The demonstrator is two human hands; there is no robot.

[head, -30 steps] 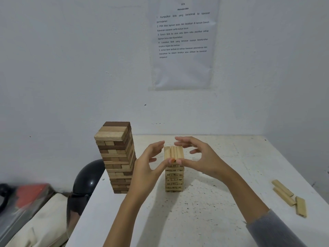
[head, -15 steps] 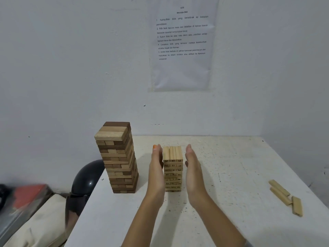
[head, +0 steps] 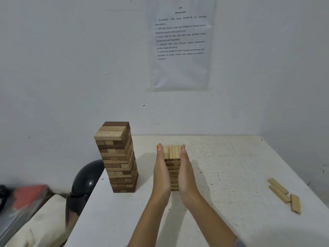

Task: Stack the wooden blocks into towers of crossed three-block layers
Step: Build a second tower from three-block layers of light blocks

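A white, speckled desk [head: 231,157] carries a tall brown tower [head: 117,157] near its left edge, a shorter pale tower [head: 172,152] at the middle, and three loose blocks [head: 278,185] near the right edge.

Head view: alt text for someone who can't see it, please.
Left hand and right hand press opposite sides of a short pale wooden block tower on a white table. A taller brown and tan wooden block tower stands left of it; three loose pale wooden blocks lie far right.
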